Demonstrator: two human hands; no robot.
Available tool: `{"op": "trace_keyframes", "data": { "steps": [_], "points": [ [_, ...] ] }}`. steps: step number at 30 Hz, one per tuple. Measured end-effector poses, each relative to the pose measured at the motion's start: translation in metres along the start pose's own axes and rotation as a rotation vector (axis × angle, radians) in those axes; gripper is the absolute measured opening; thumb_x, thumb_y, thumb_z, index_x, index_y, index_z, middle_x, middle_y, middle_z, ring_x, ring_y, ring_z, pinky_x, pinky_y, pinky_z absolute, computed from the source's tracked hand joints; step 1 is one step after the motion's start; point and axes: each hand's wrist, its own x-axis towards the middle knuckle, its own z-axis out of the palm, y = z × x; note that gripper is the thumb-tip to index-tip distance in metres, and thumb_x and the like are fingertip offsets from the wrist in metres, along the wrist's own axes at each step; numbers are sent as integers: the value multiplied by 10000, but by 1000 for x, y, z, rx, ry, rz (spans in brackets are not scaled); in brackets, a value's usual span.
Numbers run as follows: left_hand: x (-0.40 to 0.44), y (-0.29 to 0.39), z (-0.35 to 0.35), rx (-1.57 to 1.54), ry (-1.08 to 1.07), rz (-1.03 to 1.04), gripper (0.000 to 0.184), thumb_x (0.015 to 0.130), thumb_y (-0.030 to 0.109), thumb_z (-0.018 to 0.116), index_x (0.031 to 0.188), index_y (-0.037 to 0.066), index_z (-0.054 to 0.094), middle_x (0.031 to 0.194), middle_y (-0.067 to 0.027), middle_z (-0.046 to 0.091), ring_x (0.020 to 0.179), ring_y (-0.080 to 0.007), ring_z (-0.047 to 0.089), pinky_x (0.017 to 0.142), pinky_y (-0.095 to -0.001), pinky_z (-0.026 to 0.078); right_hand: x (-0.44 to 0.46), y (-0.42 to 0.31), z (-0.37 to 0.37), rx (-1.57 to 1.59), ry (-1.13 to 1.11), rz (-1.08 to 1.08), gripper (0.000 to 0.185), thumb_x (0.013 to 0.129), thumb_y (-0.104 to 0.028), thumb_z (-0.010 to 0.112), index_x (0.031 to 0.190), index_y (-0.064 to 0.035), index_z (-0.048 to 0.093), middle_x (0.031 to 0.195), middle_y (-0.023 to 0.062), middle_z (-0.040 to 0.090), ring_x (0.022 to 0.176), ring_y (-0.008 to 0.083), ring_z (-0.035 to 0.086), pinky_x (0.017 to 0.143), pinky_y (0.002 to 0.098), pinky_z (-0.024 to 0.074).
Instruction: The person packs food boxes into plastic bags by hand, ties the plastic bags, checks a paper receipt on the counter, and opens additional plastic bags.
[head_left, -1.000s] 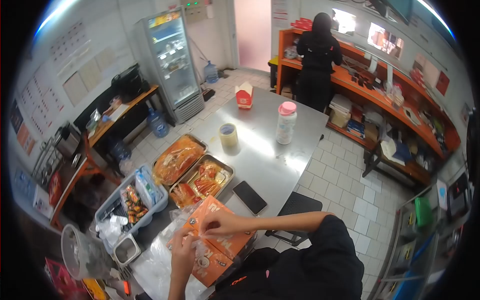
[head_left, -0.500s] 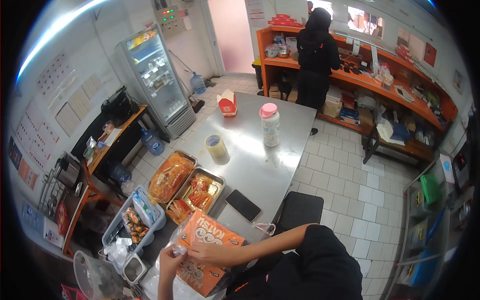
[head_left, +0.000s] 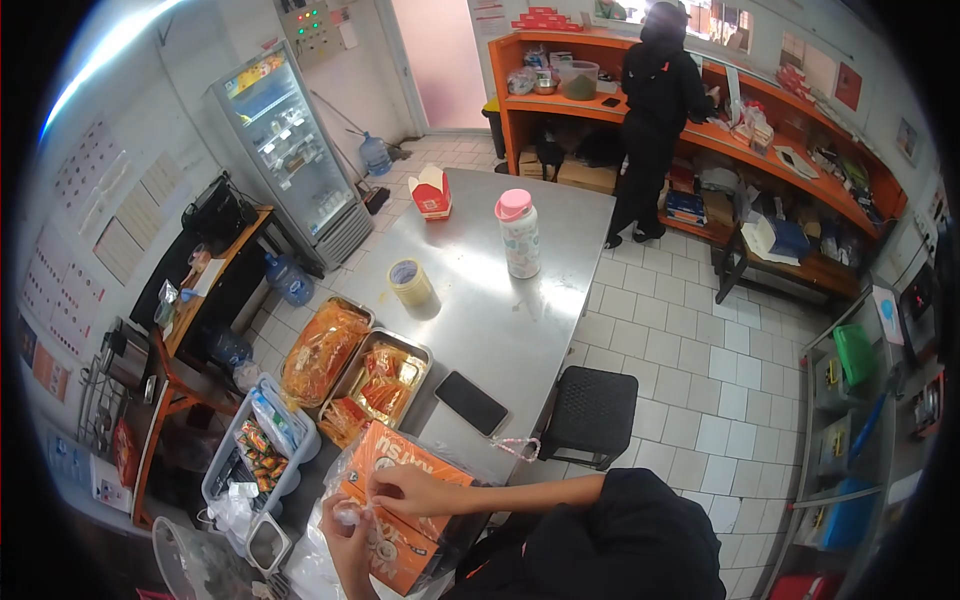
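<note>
Two orange printed boxes (head_left: 425,456) lie side by side inside a clear plastic bag (head_left: 318,535) at the table's near end. My left hand (head_left: 347,532) is closed on a bunched part of the bag at the boxes' left edge. Right beside it, my right hand (head_left: 412,492) pinches the same gathered plastic, its forearm crossing over the boxes. The exact finger grip on the plastic is partly hidden. Just beyond the boxes are a metal tray with packets of orange-red food (head_left: 382,385) and a black phone (head_left: 471,403) with a beaded strap (head_left: 518,448).
On the steel table (head_left: 470,335) stand a tape roll (head_left: 408,283), a pink-lidded bottle (head_left: 518,235), a red-and-white carton (head_left: 431,195) and a tray with a large orange bag (head_left: 325,352). A blue-grey basket (head_left: 262,450) sits left, a black stool (head_left: 592,412) right. A person (head_left: 655,110) stands at the orange counter.
My view has shifted slightly. Both hands stay together on the bunched plastic, with small finger movements. The person at the counter has moved right, uncovering a clear tub there.
</note>
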Motion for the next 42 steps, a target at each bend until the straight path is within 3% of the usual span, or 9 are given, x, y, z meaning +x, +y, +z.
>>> {"op": "trace_keyframes", "data": {
  "steps": [6, 14, 20, 23, 31, 42],
  "points": [
    [-2, -20, -1, 443, 44, 122, 120, 763, 47, 636, 818, 21, 533, 678, 6, 451, 645, -61, 375, 564, -190, 313, 8, 9, -1, 170, -66, 130, 114, 796, -101, 595, 851, -11, 553, 756, 38, 581, 704, 95, 551, 632, 241, 445],
    [-2, -28, -11, 378, -1, 123, 121, 753, 39, 623, 734, 17, 506, 662, -5, 448, 635, -80, 378, 592, -214, 317, 14, 0, -18, 87, -172, 36, 115, 822, -105, 574, 872, -3, 563, 777, 48, 610, 707, 94, 577, 631, 232, 468],
    [-4, -33, -14, 403, 16, 161, 129, 699, -5, 615, 731, 14, 491, 677, -25, 464, 660, -113, 424, 630, -237, 342, 23, -3, -25, 205, -355, 149, 99, 824, -85, 565, 868, 0, 591, 743, 57, 621, 637, 96, 585, 568, 226, 475],
    [-4, -34, -17, 417, -6, 165, 130, 693, -4, 615, 728, 18, 492, 688, -36, 472, 671, -127, 444, 644, -244, 350, 25, -2, -26, 181, -369, 12, 94, 820, -78, 579, 848, 8, 601, 738, 63, 624, 639, 92, 588, 568, 219, 478],
    [-7, -25, -13, 455, -5, 209, 136, 669, 8, 618, 703, 22, 487, 675, -49, 467, 642, -154, 442, 611, -265, 354, 32, 2, -31, 403, -466, 139, 93, 819, -71, 595, 872, 5, 599, 770, 45, 627, 691, 86, 601, 602, 200, 488],
    [-9, -18, -10, 543, -5, 249, 156, 655, 3, 627, 699, 17, 479, 676, -56, 450, 618, -154, 433, 573, -258, 340, 31, 7, -32, 369, -510, 153, 109, 820, -78, 598, 899, -3, 591, 852, 43, 617, 792, 81, 587, 702, 214, 481]
  ]
}}
